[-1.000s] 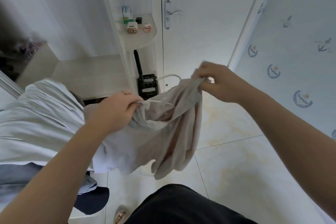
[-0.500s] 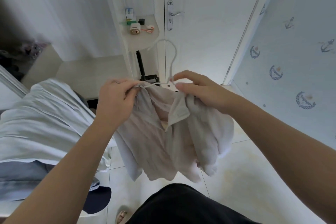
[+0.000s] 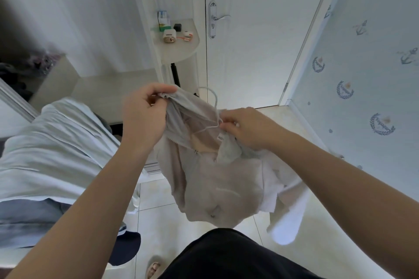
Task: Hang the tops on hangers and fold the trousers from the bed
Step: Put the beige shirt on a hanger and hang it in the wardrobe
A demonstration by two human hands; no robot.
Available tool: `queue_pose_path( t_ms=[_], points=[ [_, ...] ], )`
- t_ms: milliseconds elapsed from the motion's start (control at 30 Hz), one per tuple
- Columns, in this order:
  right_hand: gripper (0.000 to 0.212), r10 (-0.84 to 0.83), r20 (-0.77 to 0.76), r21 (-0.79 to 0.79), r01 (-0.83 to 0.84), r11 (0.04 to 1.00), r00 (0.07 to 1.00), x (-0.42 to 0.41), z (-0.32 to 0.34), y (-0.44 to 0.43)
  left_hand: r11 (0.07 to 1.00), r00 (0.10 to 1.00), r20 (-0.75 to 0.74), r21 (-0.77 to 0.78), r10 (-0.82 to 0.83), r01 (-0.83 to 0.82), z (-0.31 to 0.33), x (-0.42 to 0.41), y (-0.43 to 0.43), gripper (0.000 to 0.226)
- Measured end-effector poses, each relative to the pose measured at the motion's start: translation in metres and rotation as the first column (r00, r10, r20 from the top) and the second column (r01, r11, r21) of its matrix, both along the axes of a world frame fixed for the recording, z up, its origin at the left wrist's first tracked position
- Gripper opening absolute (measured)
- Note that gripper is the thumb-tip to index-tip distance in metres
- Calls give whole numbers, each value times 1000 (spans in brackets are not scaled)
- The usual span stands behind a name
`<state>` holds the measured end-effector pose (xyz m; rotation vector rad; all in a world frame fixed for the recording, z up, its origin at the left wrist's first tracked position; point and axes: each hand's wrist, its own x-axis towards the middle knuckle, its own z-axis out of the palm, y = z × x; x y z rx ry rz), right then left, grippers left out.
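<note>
Tiled bedroom: your left hand (image 3: 145, 118) pinches a shoulder of the beige zip-up top (image 3: 215, 186), right hand (image 3: 248, 130) grips collar plus white wire hanger (image 3: 215, 102). Hanger partly in; pale-blue clothes pile (image 3: 49, 154) pending.

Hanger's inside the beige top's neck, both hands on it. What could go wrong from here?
1. The left hand holds one shoulder of the beige top away from the white hanger; letting go before it is seated may let the top slide off.
2. Fabric is bunched under the right hand, which pinches the hanger's neck; the top may hang crooked.
3. A pale sleeve dangles low toward the floor and could drag.
</note>
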<state>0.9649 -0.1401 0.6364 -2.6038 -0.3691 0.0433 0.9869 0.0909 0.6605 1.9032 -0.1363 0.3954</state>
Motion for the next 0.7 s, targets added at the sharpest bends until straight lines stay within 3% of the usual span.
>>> queue_pose_path(
  t_ms=[33,167,300,367,467,567,700],
  points=[
    [21,-14,36,27,13,1000,999,0,-2,2,998,998,32,29,-53,53,1,-2,1,49],
    [31,-146,159,401,72,913,976,-1,1,5,914,930,33,202,-366,352,3,-5,10,38],
    [21,-119,143,512,30,858,983,-2,7,2,977,971,108,-18,-211,214,-7,-5,20,29],
    [21,-102,133,536,15,844,986,-3,10,0,997,986,148,-13,-70,73,-18,0,25,29],
    [21,-88,137,560,-4,829,987,-4,14,-1,967,991,128,255,-38,4,-31,11,38,34],
    [24,-76,145,576,-22,817,987,-5,17,-2,796,984,144,605,-108,-1,-36,21,48,37],
    [25,-66,124,541,-12,841,990,-5,15,0,783,956,-57,560,-289,270,-28,18,46,27]
  ],
)
